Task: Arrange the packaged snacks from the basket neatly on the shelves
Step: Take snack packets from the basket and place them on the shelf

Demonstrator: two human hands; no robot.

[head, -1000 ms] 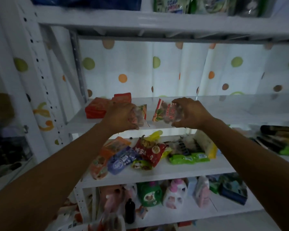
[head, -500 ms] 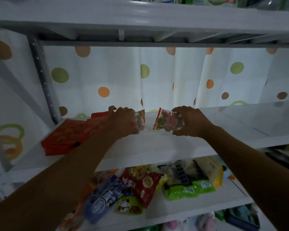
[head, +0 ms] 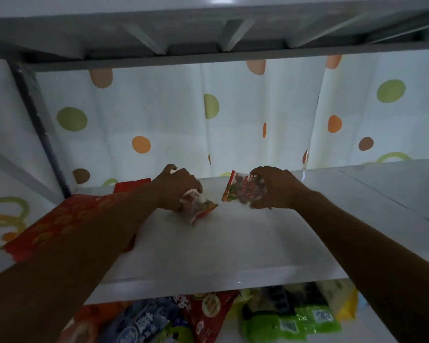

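Left hand (head: pixel 176 188) had fingers curled round one snack packet (head: pixel 200 211), tipped down onto the white shelf (head: pixel 233 248); right hand (head: pixel 278 186) gripped a second packet (head: pixel 244 190) upright, close beside it; red packs (head: pixel 60 219) lay far left

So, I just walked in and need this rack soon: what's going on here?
A person is stocking the white shelf board. Their left hand grips a small clear red-edged snack packet, tipped down onto the board. Their right hand holds a matching clear packet upright beside it; whether it touches the board is unclear. Flat red packs lie at the left, and mixed snack bags sit on the shelf below.
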